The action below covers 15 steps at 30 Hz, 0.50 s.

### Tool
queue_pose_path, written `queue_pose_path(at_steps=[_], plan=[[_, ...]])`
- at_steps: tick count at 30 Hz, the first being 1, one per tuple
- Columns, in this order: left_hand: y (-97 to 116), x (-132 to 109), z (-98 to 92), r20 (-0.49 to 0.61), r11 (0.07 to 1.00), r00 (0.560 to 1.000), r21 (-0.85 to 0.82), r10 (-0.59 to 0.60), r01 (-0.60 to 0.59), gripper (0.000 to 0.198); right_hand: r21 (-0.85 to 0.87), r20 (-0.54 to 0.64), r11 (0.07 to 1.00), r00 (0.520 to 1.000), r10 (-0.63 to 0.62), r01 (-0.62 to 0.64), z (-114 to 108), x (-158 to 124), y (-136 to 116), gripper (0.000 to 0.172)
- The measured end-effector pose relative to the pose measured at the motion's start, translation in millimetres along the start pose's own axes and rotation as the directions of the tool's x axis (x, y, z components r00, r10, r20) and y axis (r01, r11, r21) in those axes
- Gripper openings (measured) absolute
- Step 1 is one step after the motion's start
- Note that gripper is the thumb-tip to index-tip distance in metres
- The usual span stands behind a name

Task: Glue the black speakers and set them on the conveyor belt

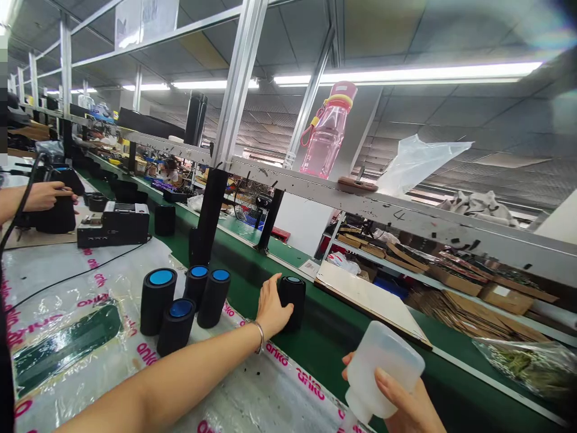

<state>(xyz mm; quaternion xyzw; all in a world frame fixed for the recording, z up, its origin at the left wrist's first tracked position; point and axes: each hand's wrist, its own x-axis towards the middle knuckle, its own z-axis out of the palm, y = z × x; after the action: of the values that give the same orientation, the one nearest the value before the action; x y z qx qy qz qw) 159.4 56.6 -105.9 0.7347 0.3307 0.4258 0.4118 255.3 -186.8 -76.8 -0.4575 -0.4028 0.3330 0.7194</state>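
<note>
A black speaker (pixel 293 300) with a blue top stands upright on the green belt; a milky plastic bottle (pixel 381 367) tilts.

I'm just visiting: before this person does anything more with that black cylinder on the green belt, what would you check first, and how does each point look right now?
1. Left hand has hold of the black cylinder: ok, the fingers wrap its side.
2. Cylinder stands upright on the green belt: ok.
3. Right hand grips the white plastic bottle: ok, though the bottle is tilted.
4. Bottle is closed: cannot tell, its cap end is hidden low in the hand.
5. The four blue-topped cylinders on the plastic sheet stand apart from the arm: ok, all upright.
6. Another person's hand at far left is out of the way: ok.
</note>
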Motion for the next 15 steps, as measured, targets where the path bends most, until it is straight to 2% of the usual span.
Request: queue_pose_path(at_steps=[2,4,8,11,13,15], plan=[[2,-22,-1.1,0.068,0.997,0.995,-0.022,0.077,-0.075,0.071,0.083,0.070,0.996,0.997,0.014,-0.019,-7,7,14,0.075],[-2,-45,-0.9,0.188,0.992,0.975,-0.059,0.117,-0.108,0.064,0.183,0.156,0.982,0.988,0.025,-0.053,-15,15,37,0.069],[-21,-81,0.9,0.384,0.992,0.920,-0.120,0.081,-0.037,0.044,0.310,0.371,0.920,0.921,0.116,-0.240,-31,22,101,0.076],[-32,-86,2.1,0.454,0.985,0.891,-0.152,0.002,0.075,0.034,0.369,0.418,0.877,0.897,0.141,-0.309,-42,18,138,0.065],[-35,-83,3.3,0.470,0.976,0.882,-0.170,-0.039,0.134,0.030,0.401,0.415,0.861,0.900,0.135,-0.314,-48,15,149,0.060],[-36,-79,5.1,0.476,0.971,0.877,-0.174,-0.064,0.166,0.025,0.426,0.406,0.849,0.905,0.128,-0.312,-53,13,150,0.063]])
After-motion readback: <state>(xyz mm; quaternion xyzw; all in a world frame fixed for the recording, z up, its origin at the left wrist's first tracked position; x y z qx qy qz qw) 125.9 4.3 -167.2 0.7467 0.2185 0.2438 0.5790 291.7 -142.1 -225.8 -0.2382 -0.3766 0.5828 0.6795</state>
